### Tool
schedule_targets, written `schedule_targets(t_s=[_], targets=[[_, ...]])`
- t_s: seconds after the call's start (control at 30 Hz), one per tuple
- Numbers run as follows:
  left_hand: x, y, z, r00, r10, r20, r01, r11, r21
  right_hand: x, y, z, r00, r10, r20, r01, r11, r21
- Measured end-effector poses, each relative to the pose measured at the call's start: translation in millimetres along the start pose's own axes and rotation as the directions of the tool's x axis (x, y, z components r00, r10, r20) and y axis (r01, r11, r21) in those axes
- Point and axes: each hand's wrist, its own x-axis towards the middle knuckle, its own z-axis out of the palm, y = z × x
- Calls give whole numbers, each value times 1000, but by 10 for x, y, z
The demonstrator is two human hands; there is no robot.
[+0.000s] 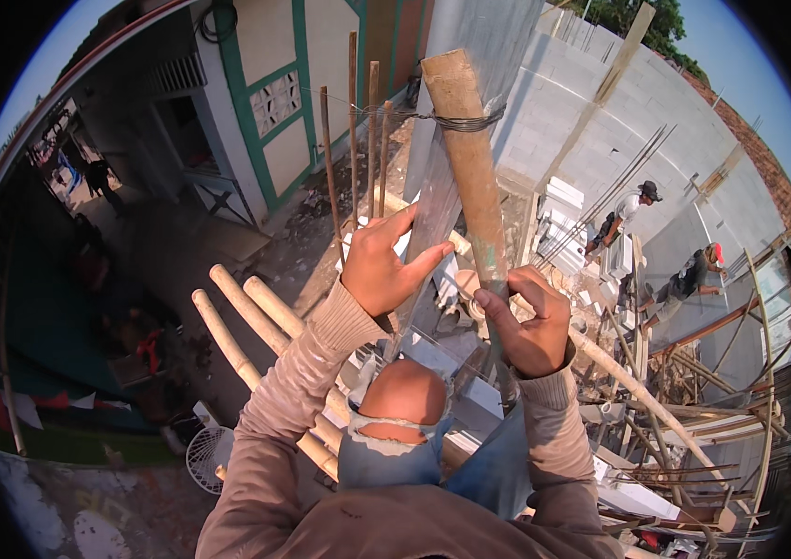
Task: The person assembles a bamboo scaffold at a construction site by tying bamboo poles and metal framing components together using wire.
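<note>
A thick bamboo pole (472,177) rises in front of me, with dark wire (463,122) wound round it near its top. The wire also runs toward a tall grey column (484,33) behind. Close to the pole's left side stands a grey weathered plank (436,200). My left hand (381,264) is at the plank's edge, thumb across its front and fingers reaching behind, where they are partly hidden. Lower down, my right hand (533,321) grips the bamboo pole from the right, thumb against it and fingers bent. My knee shows through torn jeans between my forearms.
I am high above the ground. Bamboo poles (245,321) jut out at left, and another pole (633,380) slopes down at right. Thin upright sticks (330,172) stand ahead. Two people work by a pale block wall (591,84). White blocks (559,210) and scaffolding lie below.
</note>
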Motion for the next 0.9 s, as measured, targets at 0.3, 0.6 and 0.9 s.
schedule_targets(t_s=[0.3,0.6,0.9], targets=[[26,32,-2,999,33,-15,-33,999,-33,21,-52,-13,999,-50,-21,49,998,-30],[51,72,-7,998,23,66,-23,1000,-3,-11,29,-95,1000,11,-4,-11,1000,-14],[24,27,-58,999,30,38,-30,999,-20,16,-72,-2,1000,4,5,-4,1000,-3]])
